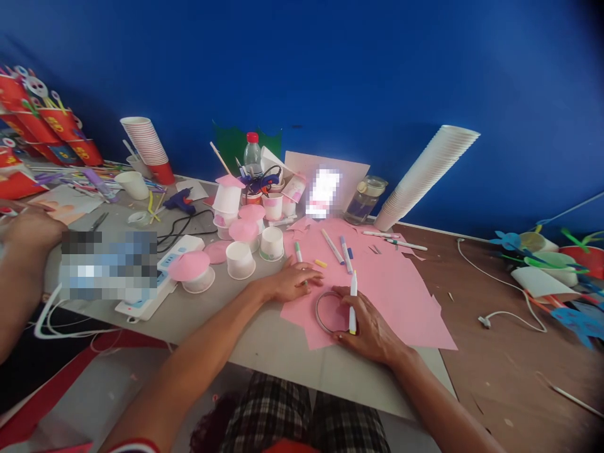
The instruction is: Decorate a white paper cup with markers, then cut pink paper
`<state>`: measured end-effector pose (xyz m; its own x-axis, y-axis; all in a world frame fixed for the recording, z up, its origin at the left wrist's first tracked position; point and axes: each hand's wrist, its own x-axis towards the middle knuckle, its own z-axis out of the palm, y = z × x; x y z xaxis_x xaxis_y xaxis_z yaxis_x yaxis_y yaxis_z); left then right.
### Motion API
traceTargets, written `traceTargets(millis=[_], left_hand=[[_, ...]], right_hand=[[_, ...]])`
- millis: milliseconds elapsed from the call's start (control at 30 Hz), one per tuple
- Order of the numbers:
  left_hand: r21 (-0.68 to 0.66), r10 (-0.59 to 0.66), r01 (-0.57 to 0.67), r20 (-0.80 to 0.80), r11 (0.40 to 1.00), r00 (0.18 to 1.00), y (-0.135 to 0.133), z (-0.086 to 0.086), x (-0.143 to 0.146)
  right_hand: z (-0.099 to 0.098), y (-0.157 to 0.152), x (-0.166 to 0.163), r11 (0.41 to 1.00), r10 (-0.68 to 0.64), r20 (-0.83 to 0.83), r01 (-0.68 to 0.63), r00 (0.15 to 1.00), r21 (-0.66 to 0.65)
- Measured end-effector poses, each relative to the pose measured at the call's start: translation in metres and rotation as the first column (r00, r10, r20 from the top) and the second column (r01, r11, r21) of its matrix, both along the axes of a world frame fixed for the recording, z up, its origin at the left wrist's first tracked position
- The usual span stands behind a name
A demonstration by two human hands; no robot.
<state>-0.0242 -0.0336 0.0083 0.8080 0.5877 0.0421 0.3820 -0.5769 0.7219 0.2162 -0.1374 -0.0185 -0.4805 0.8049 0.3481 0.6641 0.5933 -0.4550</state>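
Observation:
My right hand (370, 321) holds a white marker (353, 302) with yellow at its ends, roughly upright between thumb and fingers. The same hand spans a thin round ring (319, 313) that lies flat on pink paper (391, 302). My left hand (293, 281) rests on the paper's left edge with its fingers stretched out, left of the ring. A small green spot shows by its fingers; I cannot make out what it is. Just behind that hand are a green-tipped marker (298, 251) and a small yellow cap (321, 263). Two more markers (333, 246) lie farther back.
White paper cups (240, 260), some with pink paper discs (189, 265), stand left of my hands. A power strip (163, 283) lies beyond them. Another person's hand (31, 229) is at far left. At the back are a lit phone (323, 192), a jar (365, 200) and a leaning cup stack (427, 176).

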Motion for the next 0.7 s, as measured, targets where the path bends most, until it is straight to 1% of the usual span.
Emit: traceTargets(millis=[167,367,700], left_hand=[[-0.032,-0.004,0.002,-0.04,0.999,0.999,-0.0008,0.002,-0.0007],[-0.03,-0.046,0.043,-0.11,0.999,0.993,-0.001,0.0053,-0.0015],[-0.004,-0.042,0.042,-0.125,0.999,0.991,-0.0012,0.0051,-0.0016]], right_hand=[[-0.001,-0.0008,0.0006,0.999,-0.026,0.003,0.027,1.0,-0.034],[0.0009,-0.0009,0.0001,1.0,-0.024,0.018,0.024,1.0,-0.01],[0.0003,-0.0003,-0.0004,0.999,-0.033,0.027,0.034,0.999,-0.022]])
